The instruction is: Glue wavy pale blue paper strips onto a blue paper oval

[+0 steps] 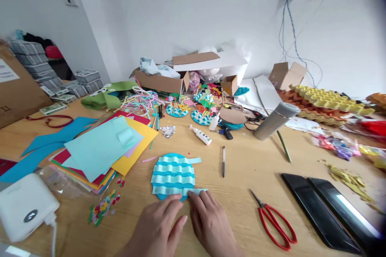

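Observation:
A round blue disc (171, 197) lies on the table in front of me, crossed by several wavy rows of pale blue paper strip (173, 179). My left hand (158, 223) rests at its lower edge, fingers stretched together over the rim and thumb held apart, with nothing in its grasp. At the disc's lower right, the fingers of my right hand (209, 217) are bent and close on the lowest strip, whose loose end (202, 190) sticks out past them. Another strip's tail (195, 160) juts from the top right. My right thumb is mostly hidden.
Red-handled scissors (276, 223) and two black phones (321, 209) lie right. A pen (223, 162), glue bottle (200, 134) and grey flask (276, 120) are beyond the disc. Coloured paper sheets (99, 148), paper scraps (104, 207) and a white power bank (27, 207) occupy the left.

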Available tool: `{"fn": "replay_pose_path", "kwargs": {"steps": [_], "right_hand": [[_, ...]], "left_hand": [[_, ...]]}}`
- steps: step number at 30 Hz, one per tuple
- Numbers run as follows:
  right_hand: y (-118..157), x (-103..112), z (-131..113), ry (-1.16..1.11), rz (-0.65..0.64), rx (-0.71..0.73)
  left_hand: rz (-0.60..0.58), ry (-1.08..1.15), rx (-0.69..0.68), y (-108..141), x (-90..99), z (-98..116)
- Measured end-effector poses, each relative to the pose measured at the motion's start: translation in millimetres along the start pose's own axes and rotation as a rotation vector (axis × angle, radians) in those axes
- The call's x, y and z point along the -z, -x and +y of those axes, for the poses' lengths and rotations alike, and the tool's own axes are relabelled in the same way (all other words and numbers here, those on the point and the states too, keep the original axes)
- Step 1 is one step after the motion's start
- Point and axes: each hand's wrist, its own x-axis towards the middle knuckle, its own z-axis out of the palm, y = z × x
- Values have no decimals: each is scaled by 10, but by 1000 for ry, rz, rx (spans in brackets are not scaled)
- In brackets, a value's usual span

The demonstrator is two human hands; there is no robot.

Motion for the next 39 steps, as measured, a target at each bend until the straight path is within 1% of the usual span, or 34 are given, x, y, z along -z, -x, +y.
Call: {"fn": "replay_pose_path", "kwargs": {"steps": [2, 5, 7, 9, 11, 13, 15, 17, 19, 20, 21, 23, 25, 27, 29, 33, 36, 39], "right_hand": [[-3, -6, 6, -8, 30, 15], [-4, 3, 18, -38, 73, 36], [0, 24, 28, -81, 100, 36], [7, 50, 35, -133, 138, 18], [21, 74, 35, -191, 183, -22], [44, 91, 30, -247, 227, -80], [70, 108, 28, -303, 257, -154], [77, 138, 46, -359, 267, -303], [40, 194, 102, -425, 244, -499], [-3, 232, 145, -463, 223, -584], [-63, 272, 197, -504, 195, -633], [-225, 346, 314, -585, 146, -668], [-412, 381, 425, -611, 97, -705], [-574, 360, 507, -630, 38, -744], [-674, 298, 554, -660, 14, -783], [-685, 203, 558, -735, 63, -825], [-648, 228, 514, -771, 80, -835], [-642, 275, 468, -785, 89, -854]], "left_hand": [[55, 7, 85, -93, 116, -62], [137, -44, 212, -238, 256, -188], [182, -62, 244, -329, 313, -270], [184, -86, 278, -423, 343, -341], [131, -113, 310, -529, 351, -402], [71, -134, 337, -646, 347, -463], [36, -143, 389, -760, 335, -527], [37, -131, 410, -852, 320, -595], [50, -98, 415, -907, 301, -661], [59, -75, 419, -920, 289, -692], [70, -49, 426, -925, 277, -720], [102, 8, 451, -915, 252, -767], [137, 70, 484, -892, 231, -801], [167, 136, 518, -866, 213, -831], [187, 200, 549, -846, 193, -871], [214, 298, 621, -827, 146, -975], [214, 350, 660, -825, 129, -1018], [202, 390, 680, -823, 137, -1002]]}}
